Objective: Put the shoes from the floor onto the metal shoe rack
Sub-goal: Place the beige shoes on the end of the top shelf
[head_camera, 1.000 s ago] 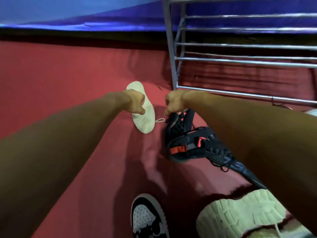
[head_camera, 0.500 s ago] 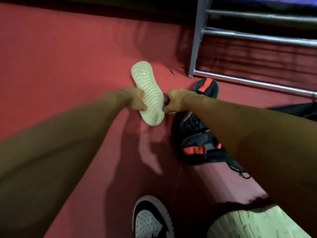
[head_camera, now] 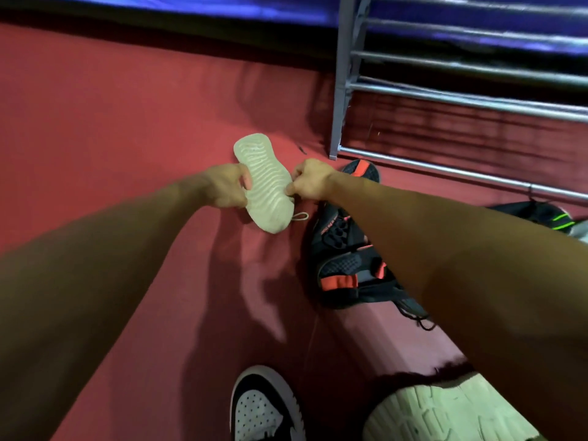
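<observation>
A small white shoe is turned sole-up, its ribbed sole facing me, just above the red floor. My left hand grips its left edge and my right hand pinches its right edge. The metal shoe rack stands at the upper right, its grey bars bare. A black shoe with orange patches lies on the floor right of the white shoe, partly under my right forearm.
A black and white sneaker sits at the bottom centre. A pale chunky sole lies at the bottom right. A dark shoe with green stripes rests by the rack's lower bar. A blue surface runs along the top.
The white shoe has been lifted and held between both hands. My right hand left the black shoe and came over to the white shoe's right edge. The view shifted.
</observation>
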